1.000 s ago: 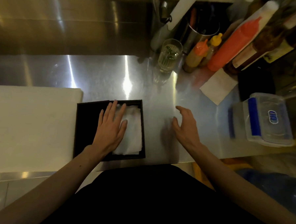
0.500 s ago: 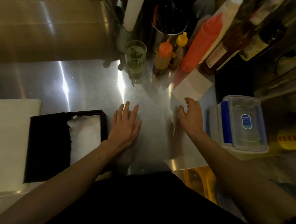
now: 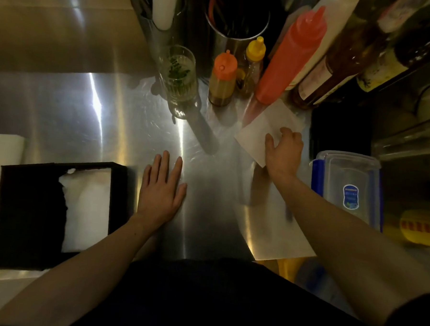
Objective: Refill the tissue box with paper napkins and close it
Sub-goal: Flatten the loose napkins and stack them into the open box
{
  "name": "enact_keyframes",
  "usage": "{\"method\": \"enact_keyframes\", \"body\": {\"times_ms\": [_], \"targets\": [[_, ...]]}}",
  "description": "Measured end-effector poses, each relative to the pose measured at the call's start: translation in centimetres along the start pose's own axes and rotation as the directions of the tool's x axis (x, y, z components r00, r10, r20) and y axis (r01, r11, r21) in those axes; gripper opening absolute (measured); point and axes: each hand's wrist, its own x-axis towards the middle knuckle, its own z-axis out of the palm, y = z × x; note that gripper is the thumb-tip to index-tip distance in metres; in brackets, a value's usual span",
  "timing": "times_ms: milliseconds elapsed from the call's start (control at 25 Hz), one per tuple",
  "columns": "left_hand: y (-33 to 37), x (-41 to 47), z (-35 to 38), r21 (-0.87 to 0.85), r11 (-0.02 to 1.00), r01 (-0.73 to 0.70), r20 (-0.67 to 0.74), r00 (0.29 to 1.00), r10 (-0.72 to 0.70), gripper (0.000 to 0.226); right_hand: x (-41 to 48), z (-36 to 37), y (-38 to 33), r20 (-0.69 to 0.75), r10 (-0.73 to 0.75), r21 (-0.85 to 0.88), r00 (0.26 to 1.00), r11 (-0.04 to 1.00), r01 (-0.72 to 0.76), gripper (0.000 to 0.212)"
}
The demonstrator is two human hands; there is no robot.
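The black tissue box [image 3: 26,217] lies open on the steel counter at the lower left. A white stack of paper napkins [image 3: 88,211] fills its right half. My left hand [image 3: 161,192] rests flat on the counter just right of the box, fingers spread, holding nothing. My right hand [image 3: 283,151] lies on the near corner of a flat white rectangular piece [image 3: 265,124] on the counter at the right. Its fingers are curled over that piece; whether they grip it I cannot tell.
A glass with green herbs [image 3: 179,77], small orange-capped [image 3: 222,78] and yellow-capped bottles [image 3: 254,62], a tall orange squeeze bottle [image 3: 293,57] and dark bottles stand at the back. A clear plastic container with blue clips [image 3: 348,184] sits right. A white board [image 3: 3,146] lies left.
My left hand left the napkins in the box and settled flat on the counter. My right hand reached forward onto the white piece. The view shifted right.
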Motion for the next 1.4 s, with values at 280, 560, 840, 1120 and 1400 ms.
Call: {"method": "enact_keyframes", "body": {"times_ms": [280,560,840,1120,1400], "targets": [[-0.3,-0.1,0.2,-0.028,0.999,0.02,-0.001,1.0,-0.02,0.067,1.6,0.5,-1.0,-0.016,0.083,0.0,0.996,0.997,-0.083,0.044],[-0.3,0.1,0.1,-0.038,0.999,0.031,0.023,0.999,-0.03,0.069,2.0,1.6,-2.7,-0.025,0.379,0.037,0.925,0.925,-0.378,0.047],[-0.3,0.1,0.0,-0.043,0.999,0.029,0.017,0.999,-0.028,0.07,0.7,1.6,-0.7,0.052,-0.104,-0.143,0.993,0.984,0.11,0.041],[-0.3,0.0,-0.1,-0.042,0.999,0.023,0.015,1.0,-0.023,0.07,0.5,1.1,0.0,0.033,-0.196,-0.198,0.98,0.96,0.198,0.041],[-0.3,0.1,0.1,-0.047,0.999,0.02,-0.003,1.0,-0.02,0.069,0.3,1.6,-1.3,0.011,-0.011,-0.139,1.0,0.99,0.012,0.046]]}}
